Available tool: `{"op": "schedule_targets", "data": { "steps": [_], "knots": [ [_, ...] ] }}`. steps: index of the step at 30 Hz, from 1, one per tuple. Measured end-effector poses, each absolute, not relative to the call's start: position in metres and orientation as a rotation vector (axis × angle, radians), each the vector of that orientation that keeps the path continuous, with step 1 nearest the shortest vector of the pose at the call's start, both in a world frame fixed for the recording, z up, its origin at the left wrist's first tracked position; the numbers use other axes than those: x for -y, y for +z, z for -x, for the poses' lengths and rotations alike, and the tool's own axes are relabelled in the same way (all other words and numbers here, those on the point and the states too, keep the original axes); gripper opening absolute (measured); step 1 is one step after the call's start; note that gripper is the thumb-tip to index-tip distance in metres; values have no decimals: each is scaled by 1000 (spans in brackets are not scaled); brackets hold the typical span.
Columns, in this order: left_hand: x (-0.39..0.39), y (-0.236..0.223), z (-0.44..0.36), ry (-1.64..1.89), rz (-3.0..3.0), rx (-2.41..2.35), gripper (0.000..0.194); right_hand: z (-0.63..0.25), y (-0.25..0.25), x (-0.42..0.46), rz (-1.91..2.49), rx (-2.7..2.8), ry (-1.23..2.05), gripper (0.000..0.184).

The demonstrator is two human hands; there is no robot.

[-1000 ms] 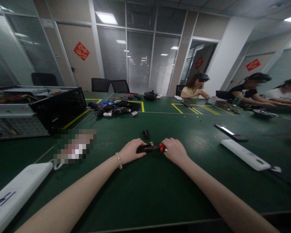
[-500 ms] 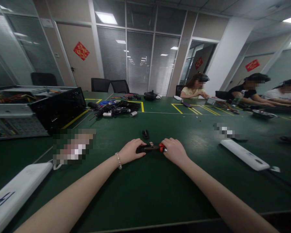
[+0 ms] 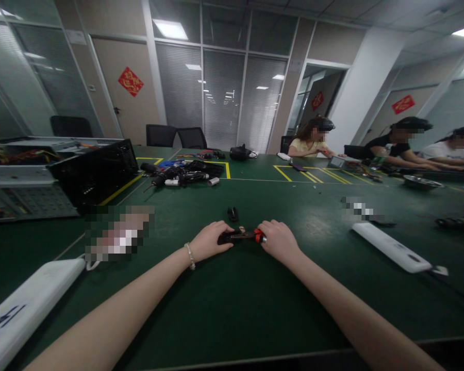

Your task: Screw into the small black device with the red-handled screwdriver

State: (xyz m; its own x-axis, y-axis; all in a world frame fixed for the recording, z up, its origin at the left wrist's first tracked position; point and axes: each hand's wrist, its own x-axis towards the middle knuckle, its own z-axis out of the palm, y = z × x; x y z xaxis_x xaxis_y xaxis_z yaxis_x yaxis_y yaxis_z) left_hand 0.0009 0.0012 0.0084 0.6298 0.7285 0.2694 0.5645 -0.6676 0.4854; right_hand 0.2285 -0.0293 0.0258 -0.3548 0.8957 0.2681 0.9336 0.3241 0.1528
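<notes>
My right hand [image 3: 279, 241] is closed around the red handles of a pair of pliers [image 3: 248, 235], whose dark jaws point left. My left hand [image 3: 213, 238] pinches a small black part [image 3: 225, 238]; the fingers cover much of it, so its kind does not show. The tips of the pliers meet the black part between my hands, low over the green table [image 3: 232, 309]. Just beyond my hands lies another small black piece [image 3: 232, 214].
An opened computer case [image 3: 96, 175] stands at the left. White power strips [image 3: 390, 247] lie on both sides. A drill [image 3: 160, 178] and a heap of black parts are farther back. A metal bowl [image 3: 421, 182] sits at the right, near people working across the table.
My hands and the pliers hold almost the same position. At the right edge, a dark object has shifted left, with a blurred hand-like shape beside it.
</notes>
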Motion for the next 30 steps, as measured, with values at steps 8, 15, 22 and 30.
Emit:
{"op": "schedule_targets", "data": {
  "steps": [8, 15, 22, 30],
  "knots": [
    [-3, 6, 0, 626, -2492, -1038, 31, -231, 24, 29, 1693, 2431, -419, 21],
    [-2, 6, -1, 647, -2519, -1040, 30, -229, 23, 27, 1686, 2447, -448, 19],
    [-1, 8, -1, 623, -2499, -1048, 30, -231, 23, 28, 1690, 2437, -451, 20],
    [-2, 8, 0, 629, -2493, -1046, 30, -230, 24, 28, 1669, 2442, -457, 20]
  ]
}}
